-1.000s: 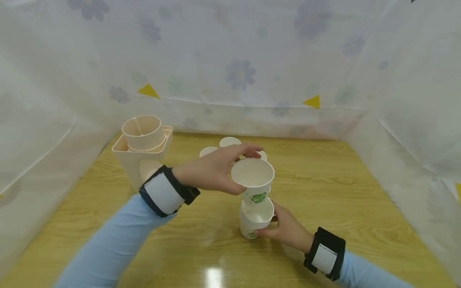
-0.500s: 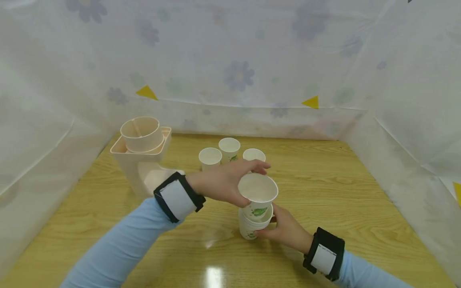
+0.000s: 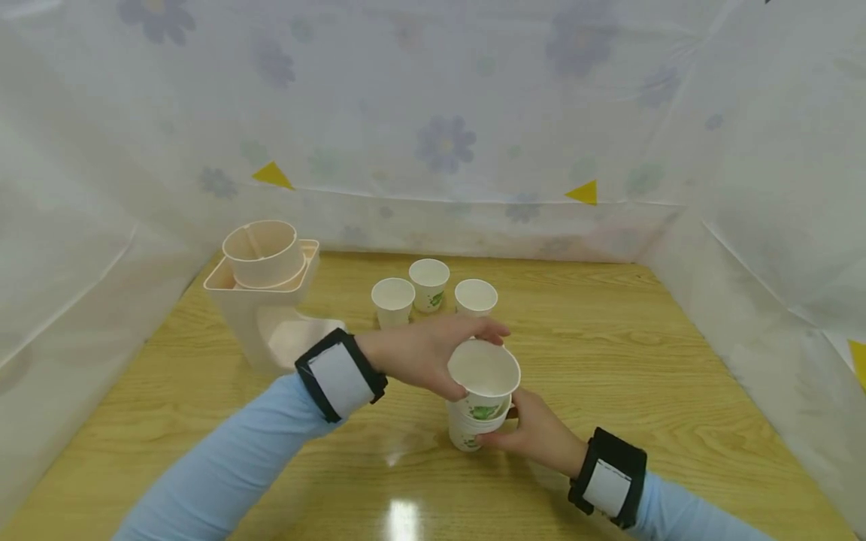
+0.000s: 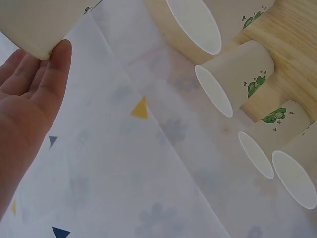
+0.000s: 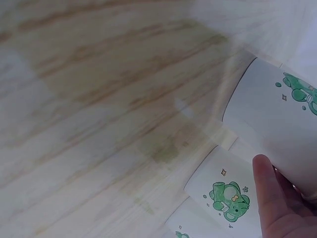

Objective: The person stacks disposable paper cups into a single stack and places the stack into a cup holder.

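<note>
My left hand [image 3: 422, 353] grips a white paper cup [image 3: 484, 370] near its rim, fingers behind and thumb in front. This cup's base overlaps the top of a short stack of paper cups [image 3: 465, 434], which my right hand [image 3: 537, 434] holds from the right, low over the wood. A green cartoon print shows on the cups. In the left wrist view the fingers [image 4: 59, 62] touch the held cup [image 4: 39, 22] at the top left. In the right wrist view fingertips [image 5: 265, 173] lie against a cup [image 5: 267, 119].
Three upright paper cups stand beyond my left hand: a left one [image 3: 393, 302], a back one [image 3: 429, 284] and a right one [image 3: 476, 297]. A cream plastic holder [image 3: 260, 300] with a round top stands at the left. White flowered sheeting [image 3: 446, 90] encloses the wooden table [image 3: 609, 338].
My left hand has lowered its cup toward the stack and moved slightly right, uncovering the cups behind. My right hand and the stack have stayed in place.
</note>
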The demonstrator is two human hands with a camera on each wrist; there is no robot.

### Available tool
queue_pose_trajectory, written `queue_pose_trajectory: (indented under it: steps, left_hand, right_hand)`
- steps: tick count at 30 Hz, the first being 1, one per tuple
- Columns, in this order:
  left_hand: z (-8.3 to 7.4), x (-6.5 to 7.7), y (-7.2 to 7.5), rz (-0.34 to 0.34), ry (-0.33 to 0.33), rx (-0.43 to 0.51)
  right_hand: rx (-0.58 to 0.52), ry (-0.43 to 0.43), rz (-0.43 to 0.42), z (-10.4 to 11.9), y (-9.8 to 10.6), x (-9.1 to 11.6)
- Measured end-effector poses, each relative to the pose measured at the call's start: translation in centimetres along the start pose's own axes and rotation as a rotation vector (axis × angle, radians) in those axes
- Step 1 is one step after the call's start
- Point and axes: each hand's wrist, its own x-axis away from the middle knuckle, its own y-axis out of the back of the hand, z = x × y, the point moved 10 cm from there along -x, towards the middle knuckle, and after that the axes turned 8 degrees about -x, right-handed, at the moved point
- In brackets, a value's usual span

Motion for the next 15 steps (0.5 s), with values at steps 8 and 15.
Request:
queue_pose_trajectory:
  steps: [8, 15]
  left_hand:
    - [0.3, -0.3, -0.8, 0.018, -0.011, -0.012]
    - [0.9, -0.4, -1.7, 0.041, 0.020, -0.038]
  right_hand:
    - [0.014, 0.013, -0.004, 0.1, 0.1, 0.0]
    - [0.022, 0.020, -0.012, 0.0, 0.1, 0.0]
